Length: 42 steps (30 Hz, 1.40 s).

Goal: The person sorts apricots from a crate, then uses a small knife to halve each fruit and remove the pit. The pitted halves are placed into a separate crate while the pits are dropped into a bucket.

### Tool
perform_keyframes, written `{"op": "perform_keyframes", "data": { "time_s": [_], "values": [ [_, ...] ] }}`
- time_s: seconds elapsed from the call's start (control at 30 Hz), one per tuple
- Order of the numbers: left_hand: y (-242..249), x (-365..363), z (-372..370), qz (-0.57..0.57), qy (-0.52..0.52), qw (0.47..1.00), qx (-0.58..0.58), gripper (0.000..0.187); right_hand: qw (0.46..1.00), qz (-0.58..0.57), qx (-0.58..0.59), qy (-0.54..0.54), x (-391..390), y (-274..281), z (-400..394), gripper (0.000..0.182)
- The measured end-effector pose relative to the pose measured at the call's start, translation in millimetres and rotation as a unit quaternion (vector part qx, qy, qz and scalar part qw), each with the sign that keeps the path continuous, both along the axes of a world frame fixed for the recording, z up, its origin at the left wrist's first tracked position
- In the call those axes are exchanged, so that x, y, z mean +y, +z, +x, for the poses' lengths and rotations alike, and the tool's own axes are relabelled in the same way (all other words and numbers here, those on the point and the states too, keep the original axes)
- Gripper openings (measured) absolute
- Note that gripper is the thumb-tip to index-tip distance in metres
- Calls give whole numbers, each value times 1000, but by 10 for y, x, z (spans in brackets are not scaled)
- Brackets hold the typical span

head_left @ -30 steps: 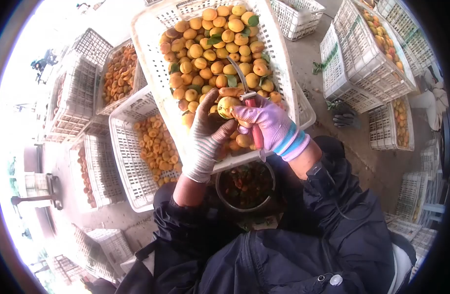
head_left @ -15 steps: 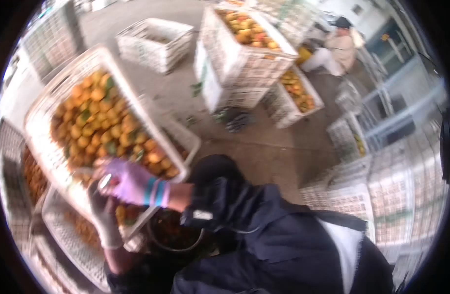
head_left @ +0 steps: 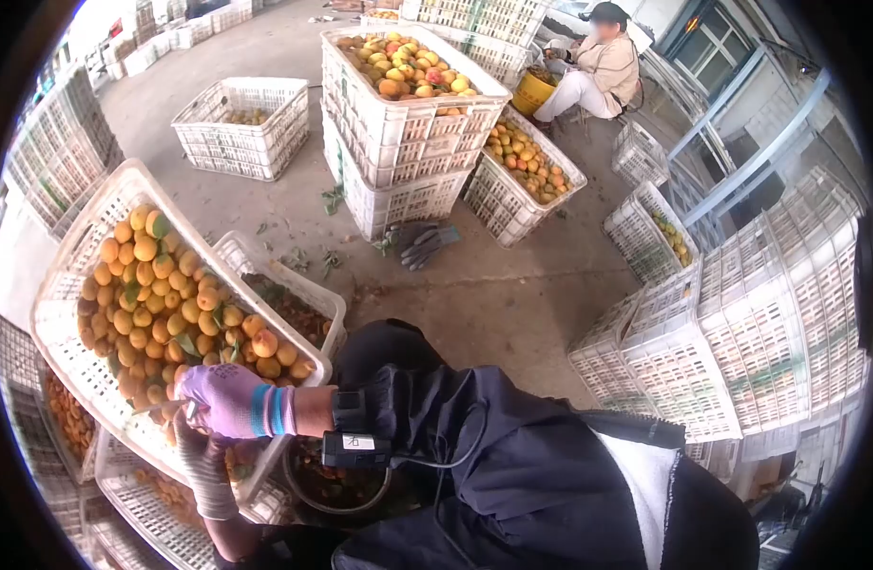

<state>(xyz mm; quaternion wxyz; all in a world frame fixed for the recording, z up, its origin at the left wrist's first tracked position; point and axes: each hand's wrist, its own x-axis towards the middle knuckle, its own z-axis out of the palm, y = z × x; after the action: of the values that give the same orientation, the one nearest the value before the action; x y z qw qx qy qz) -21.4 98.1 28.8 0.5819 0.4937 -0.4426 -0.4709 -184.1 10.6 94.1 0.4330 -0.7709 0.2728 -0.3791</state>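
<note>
A white plastic crate (head_left: 70, 318) full of orange fruit (head_left: 161, 294) stands tilted before me at the left. My right hand (head_left: 220, 397), in a purple glove with teal bands at the wrist, is closed over the crate's near end. It grips a small light-coloured object too hidden to name. Just below it, my left hand (head_left: 201, 461), in a pale glove with dark fingertips, is closed and touches or nearly touches the right. What the left fingers hold is hidden. Under my wrists sits a round container (head_left: 338, 508) with dark contents.
Stacked crates of fruit (head_left: 408, 142) stand ahead, with grey gloves (head_left: 424, 245) on the floor beside them. Another crate (head_left: 241, 142) is at the back left. A seated person (head_left: 603, 66) is beside a yellow bucket (head_left: 531, 93). Tall crate stacks (head_left: 731, 332) rise at the right.
The view has shifted and grown sharper. Both hands remain close together at the crate's near end, now slightly lower in view.
</note>
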Motion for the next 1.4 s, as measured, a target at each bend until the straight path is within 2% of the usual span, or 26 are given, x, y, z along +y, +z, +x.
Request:
{"op": "perform_keyframes", "data": {
  "time_s": [0.03, 0.17, 0.27, 0.33, 0.37, 0.43, 0.47, 0.5, 0.53, 0.57, 0.6, 0.67, 0.7, 0.73, 0.77, 0.83, 0.9, 0.97, 1.03, 1.1, 1.17, 1.2, 1.27, 1.3, 1.33, 1.4],
  "values": [
    [6, -4, -2, 2, -17, 1000, -1, 69, 1000, 4, 22, -8, -3, -7, -7, 29],
    [143, 21, -83, -2, -5, 999, -34, 69, 999, 2, 47, 0, -14, -36, -1, 30],
    [177, 70, -35, 15, -14, 997, -76, 76, 998, -19, 52, -7, -19, -28, 14, 27],
    [271, 142, -101, 46, -62, 996, -53, 72, 996, -45, 67, -47, -68, -7, 16, 20],
    [319, 157, -122, 15, -92, 992, -86, 70, 992, -66, 90, -66, -116, 4, 10, 14],
    [468, 129, -199, 32, -97, 994, -43, 72, 992, 56, 83, -74, -189, 47, 3, 16],
    [557, 113, -244, 38, -85, 996, -4, 72, 996, 48, 13, -72, -231, -50, 11, 21],
    [561, 98, -266, 21, -23, 999, 3, 73, 994, 44, 43, -90, -267, -7, -8, 28],
    [608, 100, -222, 52, -3, 999, -5, 71, 992, 55, 89, -74, -282, 109, -60, 31],
    [600, 105, -168, 43, 25, 999, 9, 67, 992, 91, 69, -50, -272, 95, -75, 34],
    [668, 140, -163, 72, 69, 995, 17, 62, 979, 143, 140, -41, -230, 333, -135, 40],
    [551, 138, -31, 41, 87, 994, 44, 63, 986, 116, 123, -13, -280, 46, -61, 50],
    [641, 129, -59, 57, 86, 991, 85, 66, 971, 136, 198, -15, -284, 40, -45, 53],
    [476, 95, 1, 15, 90, 994, 66, 66, 963, 100, 247, -36, -250, 83, -42, 58],
    [466, 99, 5, 6, 89, 993, 71, 64, 952, 129, 277, -4, -218, 266, -30, 59],
    [489, 91, -1, 13, 83, 988, 133, 61, 987, 87, 137, 6, -192, -49, 38, 51],
    [470, 68, 11, 3, 94, 987, 130, 58, 991, 113, 65, 43, -138, -147, 9, 45],
    [464, 71, -1, -14, 95, 987, 129, 57, 990, 96, 59, 81, -152, -111, -15, 46],
    [547, 99, -11, 3, 111, 985, 133, 57, 979, 128, -30, 156, -133, -29, -30, 45],
    [533, 106, 10, 12, 124, 983, 135, 57, 982, 100, -30, 157, -103, 1, -32, 48],
    [555, 104, 10, -1, 133, 977, 170, 60, 976, 161, 36, 145, -109, -39, -38, 47],
    [492, 83, 50, -3, 134, 976, 169, 60, 986, 109, 28, 119, -57, 85, -25, 41],
    [313, 30, 164, -35, 68, 935, 346, 63, 983, 135, 3, 126, -8, 94, -8, 37],
    [375, 34, 149, -37, 70, 936, 344, 63, 978, 164, -22, 129, 15, 95, -1, 34],
    [431, 52, 115, -53, 58, 934, 348, 62, 986, 119, -8, 120, 40, 155, -12, 32],
    [553, 72, 46, -86, 50, 935, 339, 62, 985, 113, -7, 132, 60, 123, -19, 33]
  ]
}}
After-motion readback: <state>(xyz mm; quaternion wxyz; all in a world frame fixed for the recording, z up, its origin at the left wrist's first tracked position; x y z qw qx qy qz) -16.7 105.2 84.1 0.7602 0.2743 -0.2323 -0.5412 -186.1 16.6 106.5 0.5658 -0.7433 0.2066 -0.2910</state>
